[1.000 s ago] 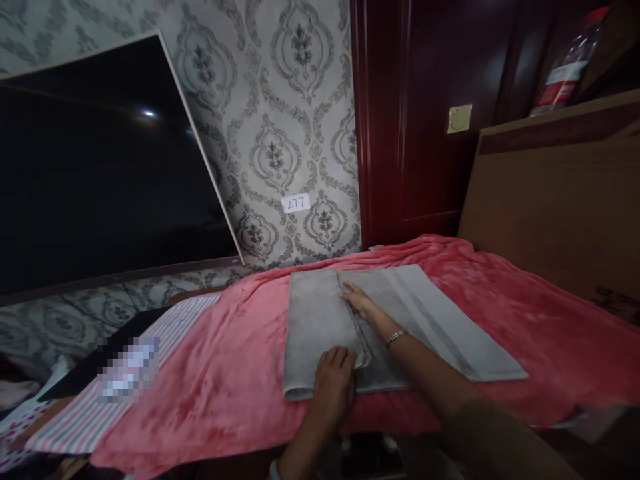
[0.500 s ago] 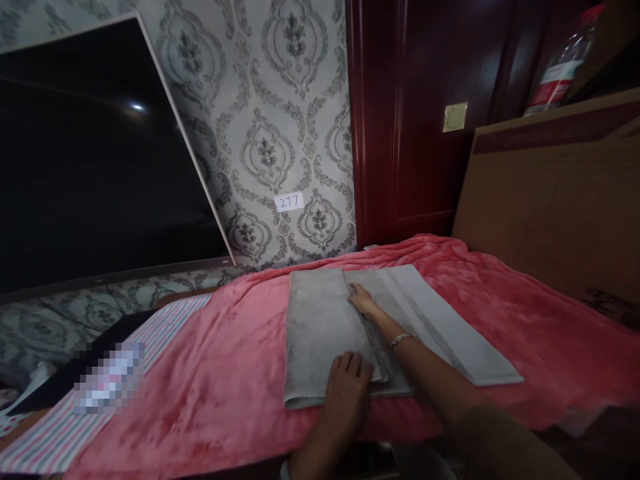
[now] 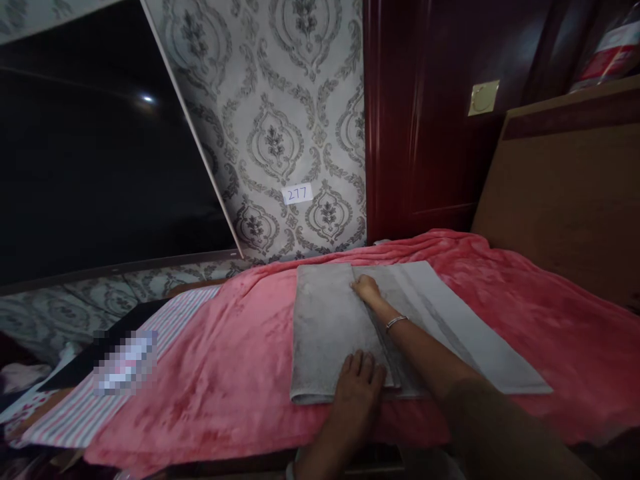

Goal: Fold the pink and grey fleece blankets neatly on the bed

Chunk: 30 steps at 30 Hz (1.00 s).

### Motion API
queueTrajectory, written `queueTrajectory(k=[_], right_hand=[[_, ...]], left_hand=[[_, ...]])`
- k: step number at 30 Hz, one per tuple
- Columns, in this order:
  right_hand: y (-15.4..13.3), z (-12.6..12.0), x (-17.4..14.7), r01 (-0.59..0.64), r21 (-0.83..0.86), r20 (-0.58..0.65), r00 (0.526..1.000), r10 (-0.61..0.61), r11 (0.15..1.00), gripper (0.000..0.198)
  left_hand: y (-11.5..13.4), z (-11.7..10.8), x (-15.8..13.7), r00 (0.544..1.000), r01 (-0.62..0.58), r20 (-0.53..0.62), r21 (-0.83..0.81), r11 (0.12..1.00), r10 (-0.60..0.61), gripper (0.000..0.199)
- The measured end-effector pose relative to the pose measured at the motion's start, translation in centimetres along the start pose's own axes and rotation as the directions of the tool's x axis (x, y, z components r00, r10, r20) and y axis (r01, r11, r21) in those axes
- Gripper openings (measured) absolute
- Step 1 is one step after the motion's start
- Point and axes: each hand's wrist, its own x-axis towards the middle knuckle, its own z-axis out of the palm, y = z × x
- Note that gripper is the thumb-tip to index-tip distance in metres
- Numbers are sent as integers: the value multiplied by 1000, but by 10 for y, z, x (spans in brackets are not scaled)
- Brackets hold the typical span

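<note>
A grey cloth with a pale band along its right side lies on the pink blanket. Its left part is folded over to the right, so that the flap's edge runs down the middle. My left hand rests palm down on the flap's near corner, fingers laid on the fabric. Farther off, my right hand has its fingers curled at the far part of the flap's edge, gripping the fabric there. A bracelet circles the right wrist.
A large dark TV screen stands at the left against patterned wallpaper. To the right are a dark red door panel, a big cardboard piece and a plastic bottle. Striped fabric lies at the left.
My view has shifted a little, moving the scene's far right out of frame. The right hand's fingers are more curled at the flap's edge. The left hand stays on the near corner.
</note>
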Motion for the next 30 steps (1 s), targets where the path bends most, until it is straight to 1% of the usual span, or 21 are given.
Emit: queueTrajectory(k=[4, 7, 9, 10, 12, 13, 14, 15, 17, 19, 21, 22, 24, 27, 28, 30], right_hand=[[3, 5, -1, -4, -56, -7, 1000, 3, 998, 26], [5, 5, -3, 11, -77, -10, 1000, -12, 997, 29], [5, 3, -4, 20, -82, -8, 1000, -20, 996, 30], [5, 2, -5, 26, -83, -5, 1000, -26, 996, 31], [5, 1, -7, 41, -88, 0, 999, -41, 995, 35], [5, 1, -10, 50, -94, 3, 999, -50, 994, 38], [4, 2, -13, 61, -102, 4, 998, -61, 993, 42], [4, 3, -17, 75, -113, 4, 997, -75, 991, 47], [5, 6, -27, 105, -143, 4, 994, -105, 984, 52], [5, 9, -35, 132, -174, 5, 991, -133, 976, 52], [6, 10, -40, 148, -204, 9, 989, -149, 968, 51], [6, 10, -42, 154, -219, 11, 988, -155, 964, 51], [4, 7, -43, 171, -249, 15, 985, -173, 953, 51], [-8, 4, -42, 250, -295, 19, 967, -255, 922, 53], [-15, 4, -41, 298, -307, 28, 952, -305, 904, 55], [-33, 8, -40, 422, -319, 76, 904, -421, 849, 58]], left_hand=[[2, -1, -2, 1000, -24, 0, -9, 1000, 24, 39], [7, -8, -5, 1000, 1, 24, -56, 998, 1, 41], [8, -23, -4, 998, 20, 65, -149, 989, -10, 41], [6, -33, -1, 995, 18, 100, -223, 975, 5, 41], [-4, -59, 9, 985, 29, 170, -375, 927, 38, 37], [-13, -72, 16, 979, 54, 201, -423, 905, 35, 36], [-24, -83, 23, 976, 111, 218, -424, 899, -18, 38], [-35, -92, 29, 969, 164, 235, -378, 911, -77, 40], [-58, -100, 36, 939, 277, 269, -228, 933, -213, 45], [-73, -93, 34, 895, 337, 342, -98, 937, -286, 59], [-78, -78, 23, 869, 349, 382, -23, 937, -315, 69], [-77, -69, 17, 869, 348, 376, -4, 938, -321, 70], [-74, -55, 6, 887, 340, 328, 15, 940, -326, 69], [-71, -46, -2, 901, 332, 292, 10, 943, -320, 69], [-71, -46, -2, 903, 332, 289, 5, 943, -319, 70], [-72, -48, -1, 905, 334, 282, -6, 943, -319, 71]])
